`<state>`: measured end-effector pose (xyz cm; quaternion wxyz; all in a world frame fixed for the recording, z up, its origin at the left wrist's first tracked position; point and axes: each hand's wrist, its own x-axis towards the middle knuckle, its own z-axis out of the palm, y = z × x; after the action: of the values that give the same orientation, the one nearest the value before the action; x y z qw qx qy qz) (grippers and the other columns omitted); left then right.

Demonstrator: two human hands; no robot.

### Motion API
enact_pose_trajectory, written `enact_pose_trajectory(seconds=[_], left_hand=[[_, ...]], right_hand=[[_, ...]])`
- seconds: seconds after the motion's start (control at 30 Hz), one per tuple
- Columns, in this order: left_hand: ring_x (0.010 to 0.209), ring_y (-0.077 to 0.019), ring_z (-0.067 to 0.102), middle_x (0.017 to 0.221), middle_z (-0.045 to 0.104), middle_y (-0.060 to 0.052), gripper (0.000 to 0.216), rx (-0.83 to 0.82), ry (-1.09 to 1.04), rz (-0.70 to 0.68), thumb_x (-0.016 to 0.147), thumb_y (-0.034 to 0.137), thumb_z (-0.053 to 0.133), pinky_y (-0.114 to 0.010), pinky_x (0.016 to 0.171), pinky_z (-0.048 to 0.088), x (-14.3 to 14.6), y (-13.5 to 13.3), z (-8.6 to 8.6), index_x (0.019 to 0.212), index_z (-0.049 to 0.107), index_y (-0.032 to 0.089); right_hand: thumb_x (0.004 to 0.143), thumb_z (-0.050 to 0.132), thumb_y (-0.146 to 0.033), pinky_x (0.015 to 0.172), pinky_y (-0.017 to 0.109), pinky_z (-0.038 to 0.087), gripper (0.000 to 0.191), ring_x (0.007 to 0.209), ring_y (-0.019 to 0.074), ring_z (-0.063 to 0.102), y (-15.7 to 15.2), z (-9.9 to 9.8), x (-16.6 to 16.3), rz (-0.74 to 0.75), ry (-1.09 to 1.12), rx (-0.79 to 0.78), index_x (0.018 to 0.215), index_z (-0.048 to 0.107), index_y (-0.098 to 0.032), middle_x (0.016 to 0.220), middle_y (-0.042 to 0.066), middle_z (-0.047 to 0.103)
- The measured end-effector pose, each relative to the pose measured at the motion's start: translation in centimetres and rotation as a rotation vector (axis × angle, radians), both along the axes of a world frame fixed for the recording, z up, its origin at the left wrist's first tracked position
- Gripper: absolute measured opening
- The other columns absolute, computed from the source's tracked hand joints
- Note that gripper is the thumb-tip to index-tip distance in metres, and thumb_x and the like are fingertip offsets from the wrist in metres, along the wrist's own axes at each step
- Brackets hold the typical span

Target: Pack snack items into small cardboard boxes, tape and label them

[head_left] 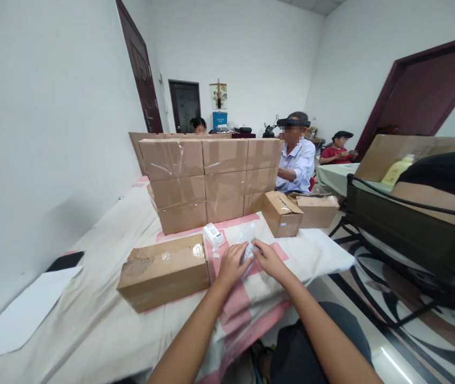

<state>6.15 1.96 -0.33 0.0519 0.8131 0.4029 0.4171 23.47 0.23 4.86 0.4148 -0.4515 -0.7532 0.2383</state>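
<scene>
My left hand (231, 263) and my right hand (269, 260) meet over the cloth-covered table (91, 320), both closed around a small clear plastic packet (247, 252) held between them. Just beyond my fingers lies another clear blister sheet (246, 233) and a small white device (213, 234). A sealed brown carton (165, 271) lies on the cloth to the left of my left hand.
A wall of stacked brown cartons (211, 178) stands behind, with two smaller cartons (282, 213) to the right. A person in a light shirt (297, 160) sits beyond them; two more people sit farther back. A dark cart holding cardboard (407, 224) stands right. White paper (19, 314) lies left.
</scene>
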Motion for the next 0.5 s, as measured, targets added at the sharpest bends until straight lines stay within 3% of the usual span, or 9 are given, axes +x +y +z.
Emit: enact_pose_trajectory(seconds=[0.23,0.5], left_hand=[[0.112,-0.0219,0.067,0.120,0.070,-0.010,0.037,0.001,0.036,-0.036,0.099,0.039,0.058,-0.045,0.100,0.055,0.11,-0.03,-0.36,0.128,0.062,0.016],[0.110,-0.0236,0.068,0.117,0.073,-0.013,0.042,0.034,0.069,-0.033,0.105,0.037,0.040,-0.042,0.096,0.055,0.19,0.26,-0.89,0.138,0.057,0.017]], right_hand=[[0.089,0.044,-0.021,0.080,0.035,0.045,0.009,0.084,0.0228,0.059,-0.12,-0.10,-0.20,0.018,-0.028,0.000,0.086,0.052,-0.022,0.086,0.004,0.061],[0.089,0.043,-0.016,0.081,0.033,0.041,0.008,0.085,0.0209,0.056,0.21,-0.23,-0.22,-0.004,-0.077,0.019,0.087,0.049,-0.021,0.088,0.004,0.059]])
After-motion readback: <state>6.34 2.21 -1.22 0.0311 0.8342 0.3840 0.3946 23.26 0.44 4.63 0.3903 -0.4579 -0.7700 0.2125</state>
